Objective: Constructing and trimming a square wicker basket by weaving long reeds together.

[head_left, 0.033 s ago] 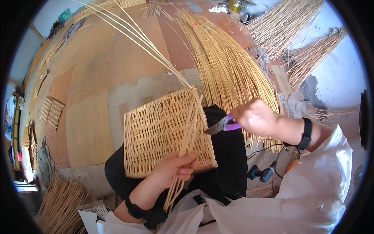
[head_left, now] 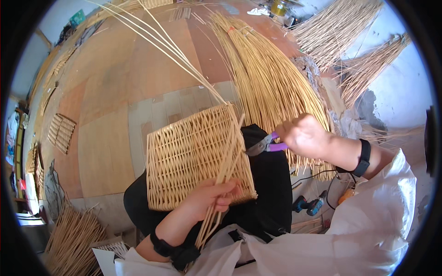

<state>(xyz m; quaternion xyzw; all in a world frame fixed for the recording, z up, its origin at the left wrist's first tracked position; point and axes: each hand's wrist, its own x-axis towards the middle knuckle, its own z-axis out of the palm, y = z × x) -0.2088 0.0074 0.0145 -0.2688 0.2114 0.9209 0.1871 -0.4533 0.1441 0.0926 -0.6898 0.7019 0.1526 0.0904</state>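
A woven wicker panel rests tilted across my lap on dark trousers. My left hand is closed round a bunch of long pale wicker strands running over the panel's right part, their tails showing below the fist. My right hand grips pruning shears with purple handles. Their metal blades lie just off the panel's right edge, by the strands; whether they touch is unclear. From the panel's top right corner, several long strands stretch away to the upper left.
A large bundle of wicker rods lies on the floor ahead to the right. More bundles lean against the wall. A cordless drill sits right of my knee. Cut rods stand at the lower left, and a small woven piece lies farther left.
The shears and my right hand have shifted slightly right. My left hand has moved a little right with the strands, and one strand end now sticks out near the panel's top right corner.
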